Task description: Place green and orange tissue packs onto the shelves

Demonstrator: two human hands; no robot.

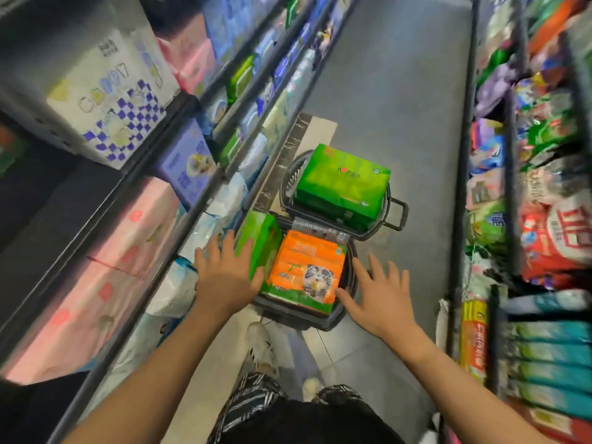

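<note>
Over the near basket (347, 302), both hands spread flat, left hand (226, 274) against the green pack (261, 241), right hand (379, 296) beside the orange pack (307, 267), neither grip closed.

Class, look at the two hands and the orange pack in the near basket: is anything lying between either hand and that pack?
Nothing visible blocks the right hand; its fingers reach over the basket rim beside the orange pack. The left hand rests on a green pack standing between it and the orange pack.
</note>
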